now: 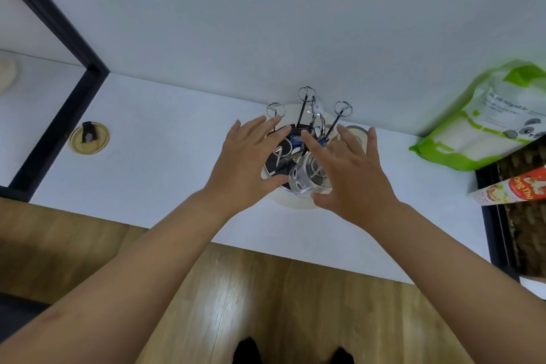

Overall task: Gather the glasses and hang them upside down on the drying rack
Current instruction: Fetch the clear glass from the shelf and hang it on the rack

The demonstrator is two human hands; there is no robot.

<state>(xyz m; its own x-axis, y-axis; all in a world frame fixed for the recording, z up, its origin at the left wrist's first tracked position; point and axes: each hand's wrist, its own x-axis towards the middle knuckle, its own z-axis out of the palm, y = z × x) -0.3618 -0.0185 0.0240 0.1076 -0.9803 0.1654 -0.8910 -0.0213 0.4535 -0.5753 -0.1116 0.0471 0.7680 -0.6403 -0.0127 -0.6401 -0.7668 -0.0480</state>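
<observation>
Hands spread wide over the drying rack (298, 124) on the white counter (165, 162). The left hand (248, 156) hovers with fingers apart, gripping nothing. The right hand (351, 177), fingers likewise splayed, sits just beside an upturned clear glass (307, 179) on a near prong, possibly touching it. Another glass (316, 118) hangs further back among the ring-topped prongs.

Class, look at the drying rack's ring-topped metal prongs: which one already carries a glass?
The front prong, nearest the person, carries the clear upturned glass, between both open hands. The three ring-topped prongs behind, such as the rear-left one, stand bare.
</observation>
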